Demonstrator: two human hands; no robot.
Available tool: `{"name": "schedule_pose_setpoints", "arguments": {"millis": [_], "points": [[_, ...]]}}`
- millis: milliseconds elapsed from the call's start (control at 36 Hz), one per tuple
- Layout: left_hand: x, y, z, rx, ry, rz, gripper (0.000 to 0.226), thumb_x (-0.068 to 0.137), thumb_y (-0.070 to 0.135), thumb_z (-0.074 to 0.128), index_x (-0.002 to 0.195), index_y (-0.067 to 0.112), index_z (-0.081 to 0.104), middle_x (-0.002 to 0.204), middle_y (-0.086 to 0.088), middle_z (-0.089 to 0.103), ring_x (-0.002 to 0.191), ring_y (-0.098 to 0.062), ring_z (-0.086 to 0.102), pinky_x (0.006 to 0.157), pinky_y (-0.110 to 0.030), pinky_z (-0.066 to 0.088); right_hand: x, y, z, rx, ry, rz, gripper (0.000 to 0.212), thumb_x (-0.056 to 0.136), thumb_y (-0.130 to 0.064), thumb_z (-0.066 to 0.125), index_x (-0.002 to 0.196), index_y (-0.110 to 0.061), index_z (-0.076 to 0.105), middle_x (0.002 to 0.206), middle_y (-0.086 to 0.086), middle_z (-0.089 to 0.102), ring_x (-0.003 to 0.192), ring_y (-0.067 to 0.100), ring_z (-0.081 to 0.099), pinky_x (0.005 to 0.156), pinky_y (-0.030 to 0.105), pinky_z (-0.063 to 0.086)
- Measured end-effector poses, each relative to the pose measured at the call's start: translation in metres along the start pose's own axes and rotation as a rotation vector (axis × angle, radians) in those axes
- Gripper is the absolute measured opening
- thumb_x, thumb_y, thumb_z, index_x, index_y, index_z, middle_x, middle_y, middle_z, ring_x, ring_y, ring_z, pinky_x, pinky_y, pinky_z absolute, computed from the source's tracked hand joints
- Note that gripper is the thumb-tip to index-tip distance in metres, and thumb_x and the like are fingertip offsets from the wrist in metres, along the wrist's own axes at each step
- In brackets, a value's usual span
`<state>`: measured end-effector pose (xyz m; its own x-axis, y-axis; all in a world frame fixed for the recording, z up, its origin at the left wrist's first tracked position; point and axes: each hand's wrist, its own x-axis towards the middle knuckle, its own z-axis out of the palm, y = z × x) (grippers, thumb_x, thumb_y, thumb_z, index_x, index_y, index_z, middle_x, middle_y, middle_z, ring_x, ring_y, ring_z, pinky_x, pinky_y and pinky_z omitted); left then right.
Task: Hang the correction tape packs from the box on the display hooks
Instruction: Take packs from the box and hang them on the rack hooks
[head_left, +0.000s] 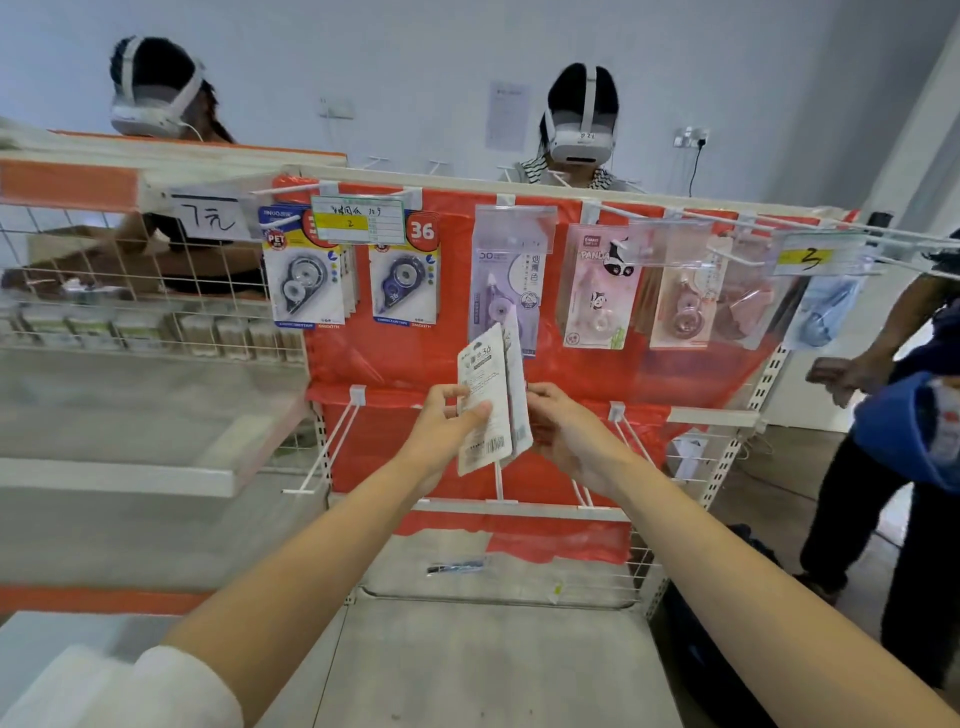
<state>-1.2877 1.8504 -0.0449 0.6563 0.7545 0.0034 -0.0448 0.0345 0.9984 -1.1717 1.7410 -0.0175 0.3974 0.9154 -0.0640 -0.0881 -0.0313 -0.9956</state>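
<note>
I hold a small stack of correction tape packs (493, 400) upright in front of the red display panel, their printed backs and barcodes facing me. My left hand (447, 423) grips the front pack with thumb on its face. My right hand (563, 431) holds the stack's right edge from behind. Above them, the top row of display hooks (514, 200) carries hung packs: blue "36" packs (405, 270), a purple pack (506, 291), pink panda packs (597, 291). Empty white hooks (337, 441) stick out on the lower rail beside my hands. No box is in view.
A wire basket shelf (130, 291) with small goods stands at left. Two people in headsets stand behind the rack, and another person (893, 426) stands close at right. A pen-like item (457, 567) lies on the lower shelf (493, 665).
</note>
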Motion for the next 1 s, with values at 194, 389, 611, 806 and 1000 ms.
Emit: {"name": "schedule_pose_setpoints", "arguments": {"millis": [194,389,611,806,1000], "points": [[-0.006,0.005,0.010,-0.582,-0.269,-0.167,0.064,0.098,0.057,0.023,0.100,0.015,0.072,0.092,-0.009,0.070,0.088,-0.023,0.063,0.102,-0.048,0.039,0.003,0.009,0.012,-0.381,0.064,-0.138,0.036,0.096,-0.017,0.056,0.128,-0.017,0.041,0.098,-0.007,0.060,0.092,0.008,0.059,0.089,0.027,0.047],[-0.006,0.007,-0.003,-0.609,-0.354,-0.165,0.036,0.092,0.023,0.050,0.125,0.015,0.057,0.113,-0.015,0.066,0.099,-0.029,0.063,0.092,-0.047,0.049,0.005,0.005,0.012,-0.507,0.169,-0.145,0.056,0.085,-0.034,0.070,0.125,-0.019,0.033,0.101,-0.003,0.058,0.094,0.014,0.060,0.081,0.025,0.049],[-0.004,0.008,-0.021,-0.443,-0.387,-0.108,0.039,0.081,0.019,0.057,0.118,0.007,0.060,0.100,-0.009,0.070,0.082,-0.018,0.071,0.065,-0.030,0.058,0.009,-0.001,0.002,-0.455,0.292,-0.114,0.055,0.070,-0.038,0.082,0.100,-0.015,0.042,0.093,-0.004,0.054,0.082,0.007,0.054,0.068,0.022,0.045],[0.007,0.013,-0.022,-0.402,-0.218,-0.034,0.029,0.088,0.002,0.055,0.117,0.005,0.060,0.102,-0.013,0.072,0.088,-0.023,0.071,0.076,-0.036,0.060,0.013,-0.004,-0.012,-0.329,0.355,-0.162,0.044,0.072,-0.024,0.083,0.083,-0.017,0.041,0.086,-0.001,0.053,0.083,0.017,0.055,0.070,0.029,0.048],[0.010,0.020,-0.009,-0.298,-0.116,-0.003,0.027,0.090,0.007,0.059,0.116,0.012,0.060,0.107,-0.010,0.072,0.098,-0.024,0.069,0.087,-0.040,0.056,0.006,-0.015,-0.034,-0.279,0.385,-0.165,0.048,0.080,-0.019,0.076,0.118,-0.018,0.045,0.119,0.003,0.060,0.110,0.020,0.057,0.092,0.040,0.047]]}}
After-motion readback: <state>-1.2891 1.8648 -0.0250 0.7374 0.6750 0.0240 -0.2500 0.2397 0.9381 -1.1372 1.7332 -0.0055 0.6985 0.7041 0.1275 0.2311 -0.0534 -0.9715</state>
